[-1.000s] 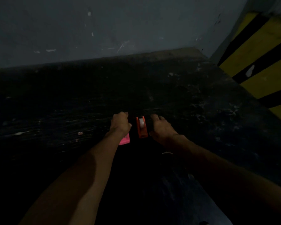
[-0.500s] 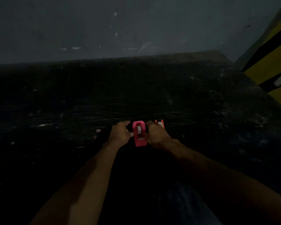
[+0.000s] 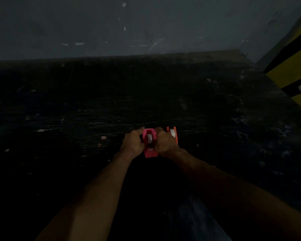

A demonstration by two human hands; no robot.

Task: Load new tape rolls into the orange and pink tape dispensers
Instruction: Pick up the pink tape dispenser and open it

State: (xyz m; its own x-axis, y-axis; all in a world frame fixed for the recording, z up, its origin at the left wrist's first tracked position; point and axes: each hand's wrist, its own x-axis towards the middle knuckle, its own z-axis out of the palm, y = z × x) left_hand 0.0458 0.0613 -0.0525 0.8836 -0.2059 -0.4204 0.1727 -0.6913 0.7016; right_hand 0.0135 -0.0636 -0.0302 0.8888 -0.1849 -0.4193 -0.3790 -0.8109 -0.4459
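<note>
Pink plastic tape dispenser: on dark scuffed tabletop, white roll seated, clasped between left hand and right hand. Orange plastic tape dispenser: just beside, white roll aboard. Loading apparently near done; tape threading unverifiable.

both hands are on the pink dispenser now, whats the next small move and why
Probably press the white roll down until it seats in the pink dispenser. The left hand and right hand clasp its two sides, so it looks steadied for that. The orange dispenser behind the right hand already shows a white roll; the dim light hides whether either is fully seated.
</note>
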